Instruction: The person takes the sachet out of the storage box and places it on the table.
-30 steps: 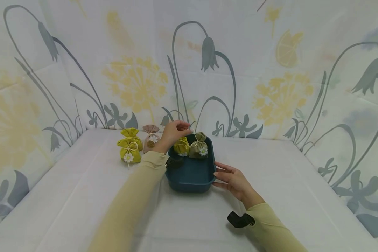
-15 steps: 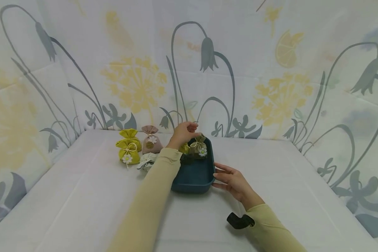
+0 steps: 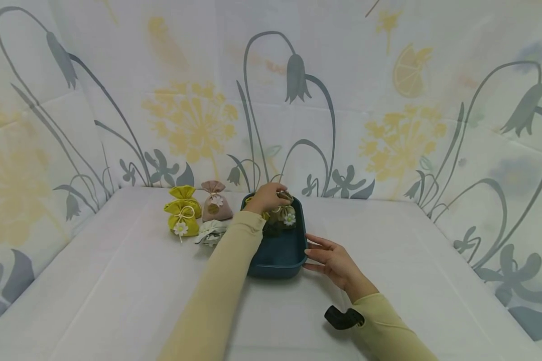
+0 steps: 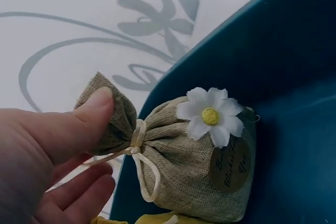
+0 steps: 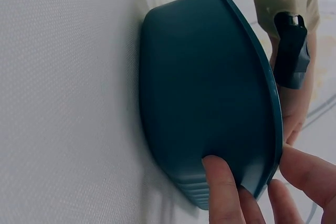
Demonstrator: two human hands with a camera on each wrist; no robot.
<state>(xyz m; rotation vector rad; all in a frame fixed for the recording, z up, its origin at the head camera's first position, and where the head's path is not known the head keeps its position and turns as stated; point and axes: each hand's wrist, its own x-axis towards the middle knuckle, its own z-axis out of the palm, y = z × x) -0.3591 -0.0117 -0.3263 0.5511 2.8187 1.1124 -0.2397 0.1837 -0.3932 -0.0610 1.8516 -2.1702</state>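
While two yellow cloth drawstring pouches (image 3: 181, 215) are grouped at the far left of the white-covered bench (image 3: 397, 260), a dusty-pink cloth pouch (image 3: 216, 206) is set just to their right, with a crumpled grey-white cloth pouch (image 3: 211, 232) lying nearer the front. Farther right, in the far end of the deep teal tub (image 3: 275, 271), the olive-brown woven pouch (image 4: 184, 169) is placed next to a third yellow pouch (image 4: 151, 219), which is mostly hidden. By its look, the woven pouch may be judged light, soft and hardly slippery; the white artificial daisy (image 4: 210, 116) seems its most delicate part, so it is best held by the gathered neck near the cream cord (image 4: 138, 137). Its top is pinched by the left hand (image 3: 267, 198), with the thumb laid over the frill and the lower fingers bent beneath; the forearm is stretched forward over the tub's left edge. At the right, the tub's outer wall is touched by the fairly straight, spread fingers of the right hand (image 3: 337, 259), its forearm angled in from the lower right.
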